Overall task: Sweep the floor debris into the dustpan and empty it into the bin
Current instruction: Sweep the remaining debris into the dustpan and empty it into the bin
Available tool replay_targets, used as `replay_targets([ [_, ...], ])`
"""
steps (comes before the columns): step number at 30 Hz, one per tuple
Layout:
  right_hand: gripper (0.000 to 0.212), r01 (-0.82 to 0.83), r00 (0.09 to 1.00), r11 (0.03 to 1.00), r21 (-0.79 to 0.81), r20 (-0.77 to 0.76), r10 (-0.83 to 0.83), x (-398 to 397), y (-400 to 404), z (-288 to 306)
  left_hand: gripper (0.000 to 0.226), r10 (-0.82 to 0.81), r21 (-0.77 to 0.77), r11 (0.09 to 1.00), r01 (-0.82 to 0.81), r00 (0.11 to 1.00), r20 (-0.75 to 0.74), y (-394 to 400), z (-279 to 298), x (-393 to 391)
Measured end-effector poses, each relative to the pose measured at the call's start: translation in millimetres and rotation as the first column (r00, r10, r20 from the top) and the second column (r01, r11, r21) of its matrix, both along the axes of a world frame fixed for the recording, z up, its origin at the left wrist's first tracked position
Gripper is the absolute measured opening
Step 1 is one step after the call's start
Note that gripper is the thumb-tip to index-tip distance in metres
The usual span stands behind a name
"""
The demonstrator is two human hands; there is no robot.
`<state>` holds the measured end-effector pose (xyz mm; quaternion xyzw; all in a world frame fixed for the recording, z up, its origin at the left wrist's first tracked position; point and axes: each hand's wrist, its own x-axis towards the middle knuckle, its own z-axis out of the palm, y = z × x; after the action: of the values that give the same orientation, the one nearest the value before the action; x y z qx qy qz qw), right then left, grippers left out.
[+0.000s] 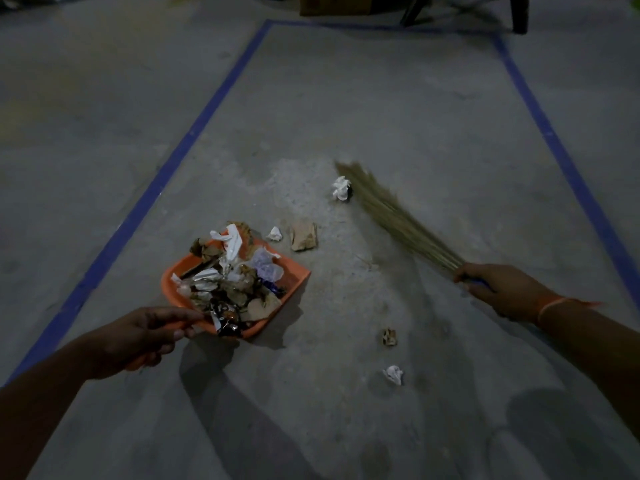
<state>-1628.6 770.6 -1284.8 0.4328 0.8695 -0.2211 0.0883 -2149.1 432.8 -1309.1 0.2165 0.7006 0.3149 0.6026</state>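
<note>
Head: left hand (138, 336) grips dustpan (180, 271); right hand (502, 289) grips broom (391, 211).

No legible text, labels or numbers.

Dim grey concrete floor (381, 109), blue tape rectangle (194, 133), dark chair legs (519, 15)

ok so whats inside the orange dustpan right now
The orange dustpan holds a heap of debris: crumpled white paper, brown scraps and shiny wrappers. The heap covers most of the pan's floor.
</note>
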Motion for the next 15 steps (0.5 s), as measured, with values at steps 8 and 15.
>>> replay_targets([
  [8,0.017,-0.303,0.948,0.952,0.043,0.119,0.297,5.5,-9.0,-15.5,0.043,-0.044,0.015,0.999,0.044,0.999,0.009,16.5,-3.4,4.5],
  [15,0.048,-0.406,0.914,0.912,0.052,0.003,0.406,-0.7,-51.6,-35.8,0.042,-0.002,0.028,1.0,0.0,0.996,0.084,25.3,-11.6,13.2],
])
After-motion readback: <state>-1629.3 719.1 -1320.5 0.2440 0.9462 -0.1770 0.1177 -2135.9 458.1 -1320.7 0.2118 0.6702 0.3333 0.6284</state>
